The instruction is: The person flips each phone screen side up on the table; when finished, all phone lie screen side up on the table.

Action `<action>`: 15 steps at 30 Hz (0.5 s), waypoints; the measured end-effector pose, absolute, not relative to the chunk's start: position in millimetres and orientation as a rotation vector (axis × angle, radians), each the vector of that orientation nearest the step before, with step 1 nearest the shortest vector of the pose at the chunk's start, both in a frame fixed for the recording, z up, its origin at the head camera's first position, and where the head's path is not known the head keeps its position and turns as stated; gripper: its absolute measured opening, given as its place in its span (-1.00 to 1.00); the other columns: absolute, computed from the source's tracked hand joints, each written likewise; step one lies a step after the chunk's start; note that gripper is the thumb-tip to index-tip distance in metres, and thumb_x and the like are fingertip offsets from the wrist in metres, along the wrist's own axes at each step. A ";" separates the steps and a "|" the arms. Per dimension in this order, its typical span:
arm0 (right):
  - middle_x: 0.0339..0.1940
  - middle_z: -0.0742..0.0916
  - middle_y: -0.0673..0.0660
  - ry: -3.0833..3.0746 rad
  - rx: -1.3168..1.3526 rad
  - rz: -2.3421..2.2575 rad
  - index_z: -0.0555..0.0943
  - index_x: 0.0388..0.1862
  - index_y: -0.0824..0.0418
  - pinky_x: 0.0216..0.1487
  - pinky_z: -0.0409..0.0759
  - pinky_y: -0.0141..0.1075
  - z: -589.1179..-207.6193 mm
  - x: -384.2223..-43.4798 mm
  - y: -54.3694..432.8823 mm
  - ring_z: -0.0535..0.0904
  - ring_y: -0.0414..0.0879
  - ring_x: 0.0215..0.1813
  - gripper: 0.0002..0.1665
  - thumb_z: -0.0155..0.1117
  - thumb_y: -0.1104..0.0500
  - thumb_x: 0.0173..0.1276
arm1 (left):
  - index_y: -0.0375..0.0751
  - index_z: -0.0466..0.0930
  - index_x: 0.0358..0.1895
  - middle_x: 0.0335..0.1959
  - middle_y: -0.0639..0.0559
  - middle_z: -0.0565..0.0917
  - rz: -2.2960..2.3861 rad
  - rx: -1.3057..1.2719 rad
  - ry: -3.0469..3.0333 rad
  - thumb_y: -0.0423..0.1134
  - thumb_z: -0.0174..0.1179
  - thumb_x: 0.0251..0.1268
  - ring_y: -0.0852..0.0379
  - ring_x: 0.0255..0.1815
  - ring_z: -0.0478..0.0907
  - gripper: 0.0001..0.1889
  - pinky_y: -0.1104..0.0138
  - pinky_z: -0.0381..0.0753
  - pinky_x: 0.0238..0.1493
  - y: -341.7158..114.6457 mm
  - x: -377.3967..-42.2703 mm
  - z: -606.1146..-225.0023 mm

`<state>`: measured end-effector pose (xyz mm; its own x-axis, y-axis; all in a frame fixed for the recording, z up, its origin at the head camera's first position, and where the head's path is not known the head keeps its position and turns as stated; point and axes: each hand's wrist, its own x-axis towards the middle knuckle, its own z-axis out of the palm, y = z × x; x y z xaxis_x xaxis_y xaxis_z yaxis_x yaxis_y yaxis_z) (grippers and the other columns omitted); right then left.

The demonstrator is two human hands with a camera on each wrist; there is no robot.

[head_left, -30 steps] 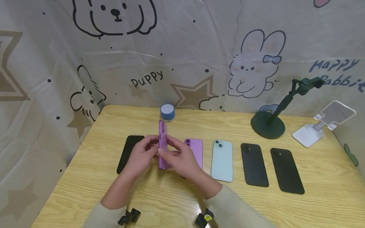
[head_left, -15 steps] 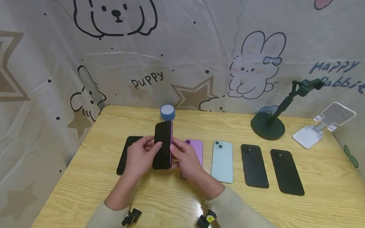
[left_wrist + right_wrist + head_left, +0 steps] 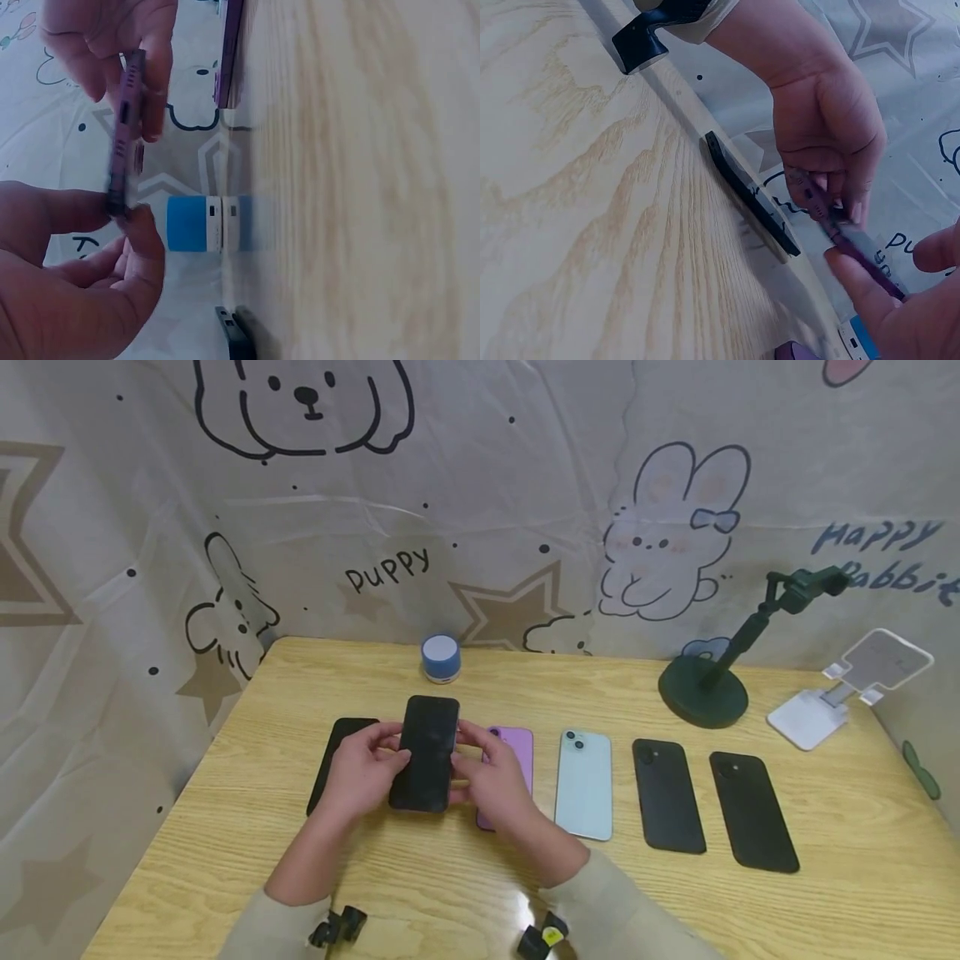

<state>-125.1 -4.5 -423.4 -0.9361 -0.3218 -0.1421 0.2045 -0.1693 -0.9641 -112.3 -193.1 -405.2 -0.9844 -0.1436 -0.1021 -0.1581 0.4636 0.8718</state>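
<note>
Both hands hold a purple smartphone (image 3: 426,752) above the table, its black screen turned toward the head camera. My left hand (image 3: 363,777) pinches its left edge between thumb and fingers. On the opposite edge, my right hand (image 3: 498,781) grips with the thumb in front and fingers behind. The left wrist view shows the smartphone (image 3: 126,135) edge-on, clear of the tabletop. A black phone (image 3: 341,735) lies partly covered by my left hand. Behind my right hand is another purple phone (image 3: 517,756), camera side up.
To the right lie a light blue phone (image 3: 585,785) and two black phones (image 3: 670,797), backs up. A blue and white round device (image 3: 441,658) stands at the back. Farther right are a dark green stand (image 3: 705,693) and a white folding phone holder (image 3: 810,718).
The held smartphone has turned from edge-on to screen facing the head camera, and has come down slightly. Both hands have kept hold of it; the other phones have stayed put.
</note>
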 end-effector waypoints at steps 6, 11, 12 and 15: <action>0.34 0.45 0.24 1.758 -0.121 -2.110 0.34 0.50 0.26 -0.25 0.70 0.01 -423.3 -126.0 -6.3 0.63 0.15 0.00 -0.40 0.03 0.37 0.49 | -0.40 0.49 0.28 -0.09 -0.18 0.58 1.581 -0.241 2.603 -0.49 0.17 0.34 0.03 -0.25 0.54 -0.57 0.25 0.53 -0.19 -197.4 -113.2 -407.7; 0.40 0.42 0.28 1.739 -0.091 -2.019 0.25 0.54 0.28 -0.15 0.68 0.03 -423.6 -126.3 -7.9 0.55 0.16 0.16 -0.33 0.09 0.31 0.48 | -0.42 0.45 0.31 0.02 -0.23 0.56 1.555 -0.216 2.556 -0.54 0.10 0.27 0.06 -0.30 0.52 -0.50 0.25 0.52 -0.23 -200.5 -114.3 -412.6; 0.41 0.41 0.28 1.727 -0.096 -2.010 0.25 0.55 0.29 -0.13 0.67 0.03 -423.4 -126.5 -8.1 0.53 0.18 0.19 -0.33 0.08 0.30 0.48 | -0.43 0.43 0.32 0.04 -0.24 0.55 1.550 -0.216 2.547 -0.54 0.09 0.25 0.06 -0.30 0.52 -0.49 0.24 0.53 -0.22 -200.6 -114.3 -412.7; 0.45 0.38 0.32 1.702 -0.115 -1.984 0.21 0.54 0.35 -0.04 0.65 0.03 -422.1 -127.0 -7.9 0.47 0.21 0.27 -0.33 0.06 0.28 0.50 | -0.46 0.42 0.33 0.07 -0.26 0.55 1.535 -0.223 2.539 -0.55 0.08 0.22 0.02 -0.22 0.54 -0.46 0.22 0.53 -0.15 -200.4 -114.2 -412.1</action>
